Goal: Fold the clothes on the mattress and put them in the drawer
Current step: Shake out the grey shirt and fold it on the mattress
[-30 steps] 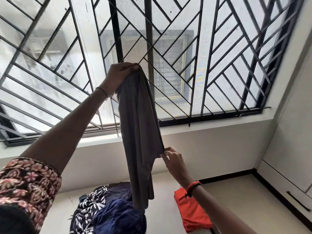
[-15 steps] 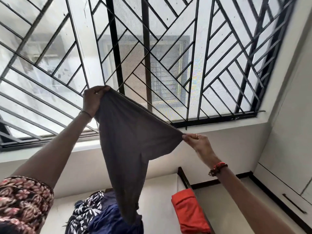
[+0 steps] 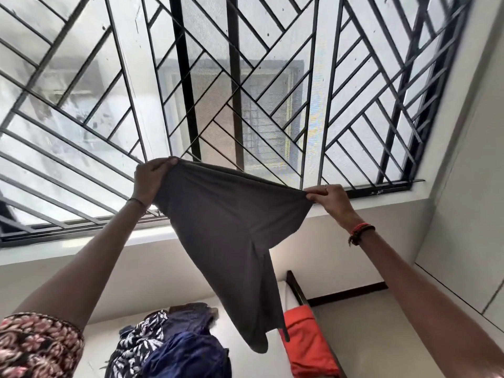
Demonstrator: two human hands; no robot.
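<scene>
A garment [image 3: 231, 227] is held stretched between the left hand [image 3: 151, 178], at its upper left corner, and the right hand [image 3: 330, 200], at its right corner, in front of the window grille [image 3: 245, 77]. Its lower end is hung above the mattress [image 3: 95, 336]. On the mattress, a pile of clothes [image 3: 174, 345] is found left of that lower end, and a folded garment [image 3: 308, 342] right of it, at the mattress edge. The floor [image 3: 368, 323] is seen further right, with a cupboard [image 3: 463, 241] at the far right.

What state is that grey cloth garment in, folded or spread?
Spread, not folded: the grey cloth garment hangs stretched between the left hand and right hand, each gripping one end of its top edge.
</scene>
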